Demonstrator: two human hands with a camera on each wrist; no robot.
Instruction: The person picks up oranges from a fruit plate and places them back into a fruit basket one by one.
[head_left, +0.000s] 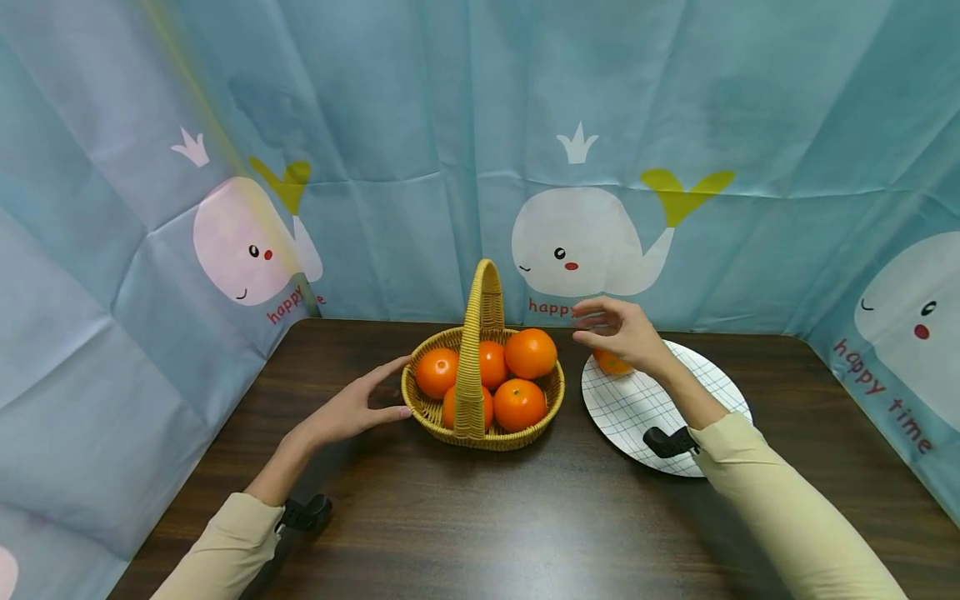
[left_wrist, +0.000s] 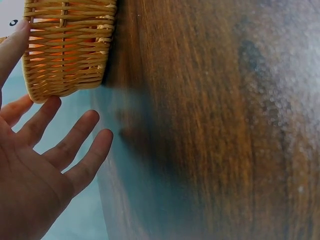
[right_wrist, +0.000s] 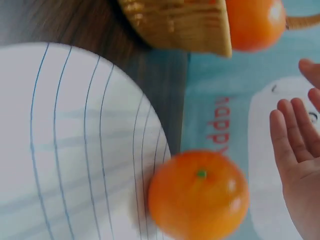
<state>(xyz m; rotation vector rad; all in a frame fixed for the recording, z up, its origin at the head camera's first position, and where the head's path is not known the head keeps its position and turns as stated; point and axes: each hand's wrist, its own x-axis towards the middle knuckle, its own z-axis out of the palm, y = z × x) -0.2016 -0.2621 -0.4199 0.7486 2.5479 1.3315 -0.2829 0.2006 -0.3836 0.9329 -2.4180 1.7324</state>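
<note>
A yellow wicker basket (head_left: 491, 444) with a tall arched handle stands on the table and holds several oranges (head_left: 520, 405). My left hand (head_left: 347, 412) is at its left side, fingers spread, the fingertips at the woven wall (left_wrist: 70, 55). In the left wrist view the thumb and fingers are extended, not wrapped around the basket. To the right of the basket, my right hand (head_left: 624, 335) hovers over the back left part of a white plate with blue grid lines (head_left: 637, 412). One orange (right_wrist: 199, 196) lies near that plate's edge, below the right hand, which holds nothing.
The dark wooden table (head_left: 480, 517) extends in front of the basket and plate. A light blue curtain (head_left: 390, 242) with whale prints hangs right behind the table's back edge and along both sides.
</note>
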